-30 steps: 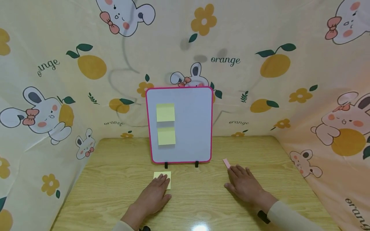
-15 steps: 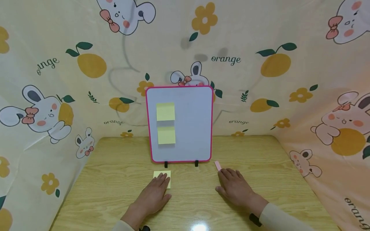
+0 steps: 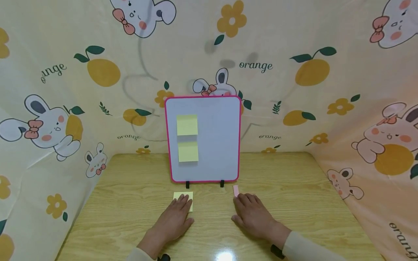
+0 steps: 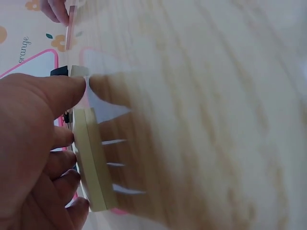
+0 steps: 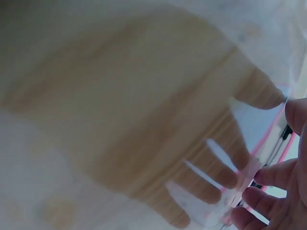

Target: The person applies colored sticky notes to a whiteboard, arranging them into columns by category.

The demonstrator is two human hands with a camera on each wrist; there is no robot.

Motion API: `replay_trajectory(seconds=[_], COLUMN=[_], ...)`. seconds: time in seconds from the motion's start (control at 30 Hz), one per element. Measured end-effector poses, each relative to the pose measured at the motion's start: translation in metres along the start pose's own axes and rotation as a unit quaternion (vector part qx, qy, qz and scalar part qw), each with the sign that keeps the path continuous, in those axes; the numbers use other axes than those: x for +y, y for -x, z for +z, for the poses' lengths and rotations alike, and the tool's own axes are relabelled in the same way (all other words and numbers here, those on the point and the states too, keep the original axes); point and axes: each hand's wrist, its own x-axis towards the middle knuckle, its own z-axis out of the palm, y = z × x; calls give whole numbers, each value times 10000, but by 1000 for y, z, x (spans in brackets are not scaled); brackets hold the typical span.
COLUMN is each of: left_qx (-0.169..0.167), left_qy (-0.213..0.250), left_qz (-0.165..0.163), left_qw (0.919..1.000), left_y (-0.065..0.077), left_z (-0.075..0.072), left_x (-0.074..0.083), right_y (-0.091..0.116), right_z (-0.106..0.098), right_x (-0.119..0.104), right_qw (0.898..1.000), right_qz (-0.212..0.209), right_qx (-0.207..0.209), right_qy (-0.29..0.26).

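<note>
On the wooden table, my left hand rests with its extended fingers over a pale yellow sticky note pad. From the left wrist, the pad shows as a thick block under the fingertips, the thumb apart from it. Fairly straight fingers of my right hand touch the near end of a narrow pink strip, which lies flat; the rest of it is under the fingers. A pink edge shows by the fingertips in the right wrist view. Behind both hands stands a pink-framed whiteboard.
Two yellow sticky notes, an upper one and a lower one, are stuck on the board's left half. Black feet support the board on the wooden table. Patterned cloth with rabbits and oranges encloses the back and sides.
My right hand has slid left across the table, and the pink strip has moved along with it, turning more upright in view. The left hand has stayed on the sticky note pad.
</note>
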Motion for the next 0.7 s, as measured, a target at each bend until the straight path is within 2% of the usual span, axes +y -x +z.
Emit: replay_trajectory(seconds=[0.43, 0.7], left_qx=[-147, -379], left_qy=[82, 221], left_qz=[76, 336], left_qw=[9998, 9985], left_y=[-1, -12], left_z=[-7, -9], left_x=[11, 21], right_y=[-9, -10], right_z=[4, 5], right_x=[-37, -52], right_qw=[9995, 9990], right_qz=[-292, -437], right_qx=[-49, -37], right_qy=[-100, -14])
